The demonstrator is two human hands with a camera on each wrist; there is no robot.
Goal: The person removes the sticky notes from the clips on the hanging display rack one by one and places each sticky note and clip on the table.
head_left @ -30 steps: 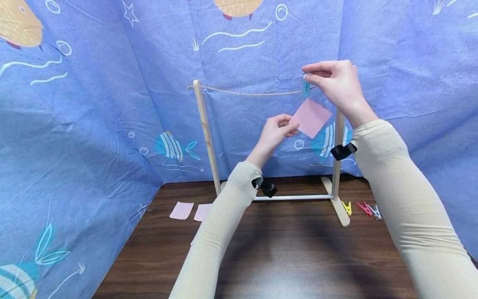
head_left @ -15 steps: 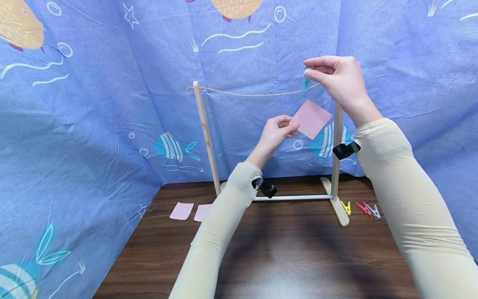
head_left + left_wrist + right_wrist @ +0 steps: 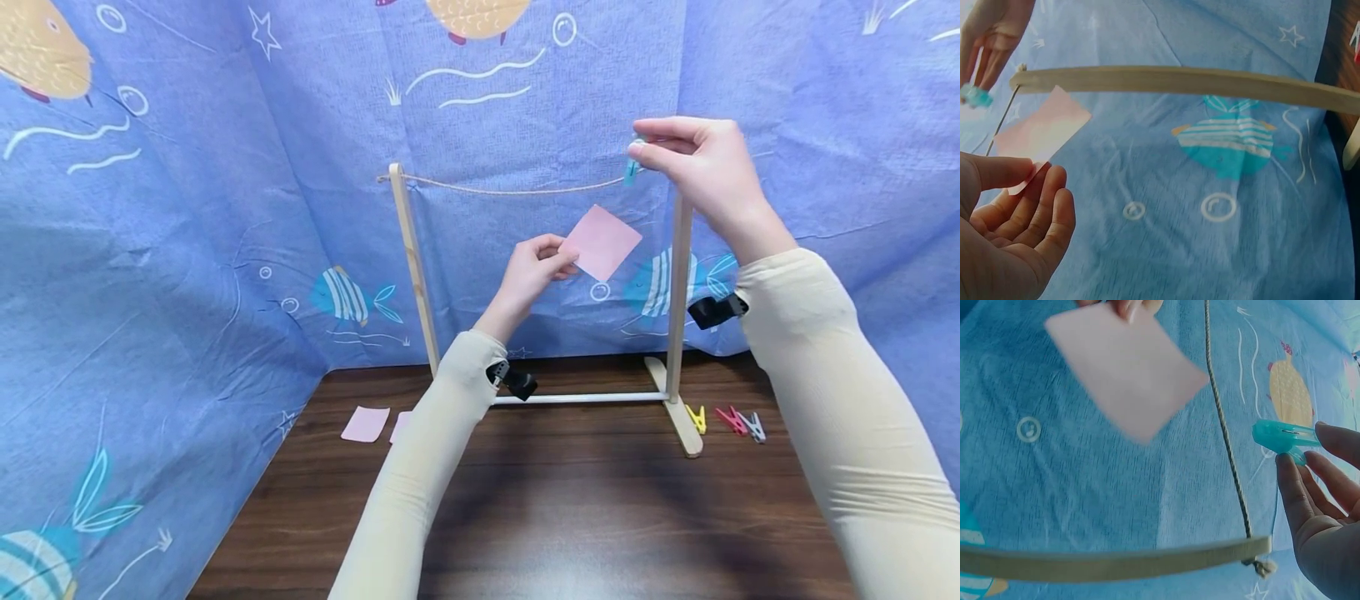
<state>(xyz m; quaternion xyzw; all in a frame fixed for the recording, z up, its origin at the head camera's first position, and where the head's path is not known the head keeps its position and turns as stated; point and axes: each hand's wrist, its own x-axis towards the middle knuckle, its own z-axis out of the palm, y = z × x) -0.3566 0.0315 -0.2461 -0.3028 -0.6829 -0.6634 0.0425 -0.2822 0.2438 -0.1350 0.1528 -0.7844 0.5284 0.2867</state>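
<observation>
My left hand [image 3: 531, 275] pinches a square pink sheet of paper [image 3: 602, 242] by one corner, between thumb and fingers. The paper hangs below the string [image 3: 517, 192], tilted like a diamond, and its free corner points toward the string in the right wrist view. Higher up and to the right, my right hand [image 3: 701, 171] pinches a teal clothespin [image 3: 1279, 436] by its handle ends. In the right wrist view the clothespin is apart from both the string and the paper; in the head view it overlaps the string near the right post [image 3: 678, 300].
A wooden frame with a left post [image 3: 411, 250] and a white bottom bar [image 3: 585, 398] stands on the dark table [image 3: 570, 517]. Pink paper squares [image 3: 365, 424] lie at left. Yellow [image 3: 697, 419], red [image 3: 731, 421] and grey [image 3: 752, 427] clothespins lie right of the frame's foot.
My right hand has risen a little, then moved right with the clothespin. Lately my left hand has shifted left with the pink paper, away from the right post.
</observation>
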